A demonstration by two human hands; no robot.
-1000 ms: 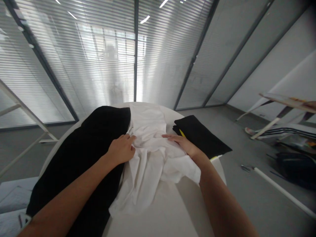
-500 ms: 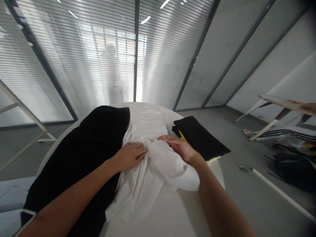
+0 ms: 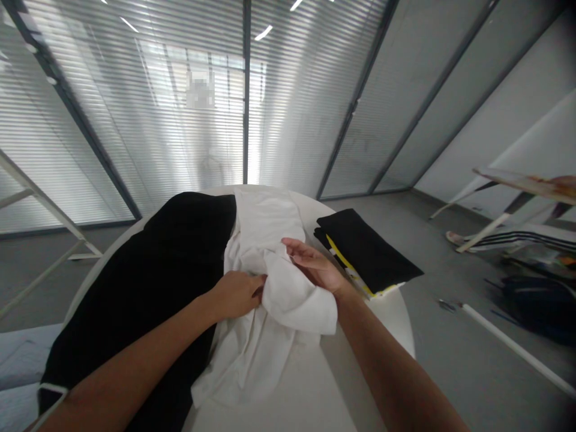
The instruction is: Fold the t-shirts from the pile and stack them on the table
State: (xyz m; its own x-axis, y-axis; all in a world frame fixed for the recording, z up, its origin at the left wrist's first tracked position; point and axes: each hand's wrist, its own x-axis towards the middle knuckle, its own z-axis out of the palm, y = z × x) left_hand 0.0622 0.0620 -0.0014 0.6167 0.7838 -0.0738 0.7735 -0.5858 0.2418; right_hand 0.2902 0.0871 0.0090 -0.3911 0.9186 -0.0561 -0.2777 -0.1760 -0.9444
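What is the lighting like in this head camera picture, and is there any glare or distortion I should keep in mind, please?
In the head view, daylight glares through the window blinds, the wide lens bends the wall frame into a slant, the far corners darken, and the white cloth stays sharp.

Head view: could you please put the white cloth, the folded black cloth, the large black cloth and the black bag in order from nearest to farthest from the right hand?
From the right hand:
1. White cloth: against the hand, directly below it.
2. Folded black cloth: just to the hand's right.
3. Large black cloth: to the hand's left, past the white cloth.
4. Black bag: far right, on the floor.
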